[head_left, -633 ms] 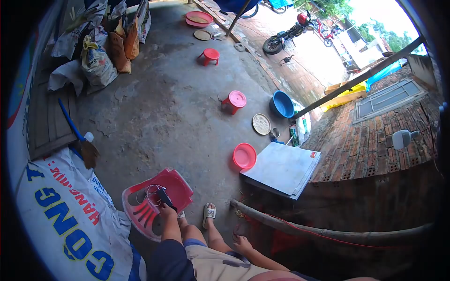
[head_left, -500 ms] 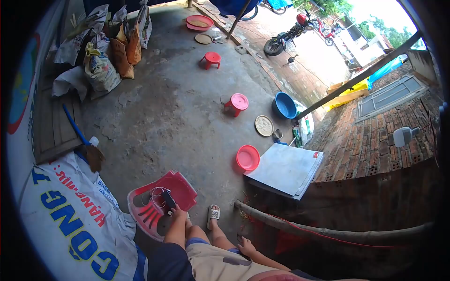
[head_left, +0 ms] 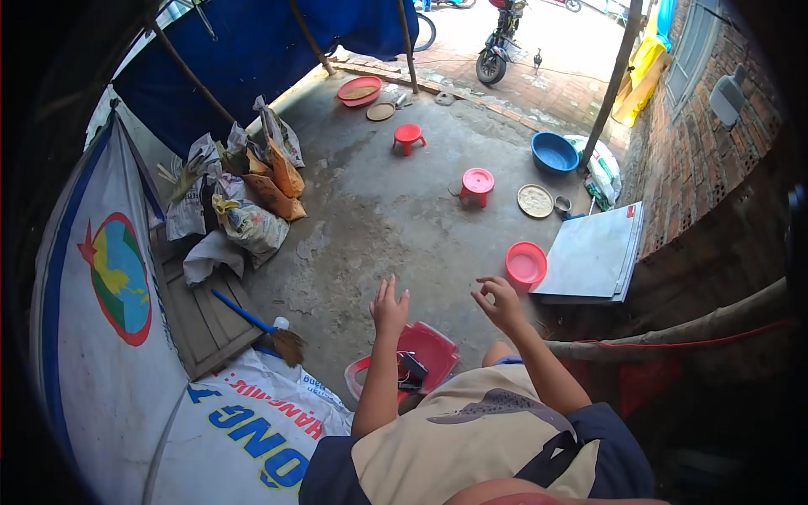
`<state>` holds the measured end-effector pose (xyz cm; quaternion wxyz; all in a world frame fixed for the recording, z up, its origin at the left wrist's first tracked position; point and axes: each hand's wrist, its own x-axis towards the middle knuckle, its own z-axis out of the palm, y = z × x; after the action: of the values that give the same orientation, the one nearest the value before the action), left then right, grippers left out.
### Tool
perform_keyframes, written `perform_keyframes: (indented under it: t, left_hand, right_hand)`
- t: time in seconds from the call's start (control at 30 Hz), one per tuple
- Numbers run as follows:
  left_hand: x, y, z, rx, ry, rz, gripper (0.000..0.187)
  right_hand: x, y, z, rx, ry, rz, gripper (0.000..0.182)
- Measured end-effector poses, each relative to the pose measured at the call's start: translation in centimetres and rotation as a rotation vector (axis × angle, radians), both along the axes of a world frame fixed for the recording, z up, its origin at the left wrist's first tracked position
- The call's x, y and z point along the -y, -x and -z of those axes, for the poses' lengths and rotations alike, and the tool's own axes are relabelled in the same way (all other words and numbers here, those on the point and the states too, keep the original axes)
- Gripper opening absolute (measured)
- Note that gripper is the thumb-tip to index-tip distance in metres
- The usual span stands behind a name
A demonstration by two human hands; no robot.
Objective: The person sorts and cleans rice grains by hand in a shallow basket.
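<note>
Both hands are raised in front of my body, over the concrete floor. My left hand (head_left: 390, 308) is open, its fingers up and spread, with nothing in it. Just below it stands a red plastic chair (head_left: 436, 349). A black device (head_left: 411, 365) with a white cable lies on the chair seat, partly hidden by my left forearm. My right hand (head_left: 503, 306) has bent fingers, the thumb and forefinger curved towards each other, and no object shows in it. In view it is nearest to a pink-red basin (head_left: 526, 264) on the floor.
Red stools (head_left: 477, 182), a blue basin (head_left: 555, 153) and a round tray (head_left: 535, 201) stand ahead. White panels (head_left: 592, 251) lie at right beside a bamboo pole (head_left: 673, 332). Filled sacks (head_left: 252, 227), a broom (head_left: 284, 344) and a printed tarp (head_left: 244, 421) are at left.
My left hand has left the black device on the chair and risen. My right hand has come up from beside my leg. The view has turned and tilted upward.
</note>
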<state>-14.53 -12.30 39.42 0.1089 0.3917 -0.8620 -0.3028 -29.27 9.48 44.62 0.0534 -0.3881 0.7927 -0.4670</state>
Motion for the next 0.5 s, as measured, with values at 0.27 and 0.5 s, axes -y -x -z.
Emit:
perform_keyframes:
  t: [0.27,0.5]
  left_hand:
    - [-5.2,10.0,-4.5,-0.770,-1.785,-0.023,0.048]
    - [-3.9,23.3,-5.7,-0.868,-2.335,0.477,0.054]
  right_hand:
    - [5.2,2.9,-7.9,-0.317,0.179,-0.260,0.038]
    - [4.2,17.6,-1.8,-0.358,-0.103,-0.164,0.055]
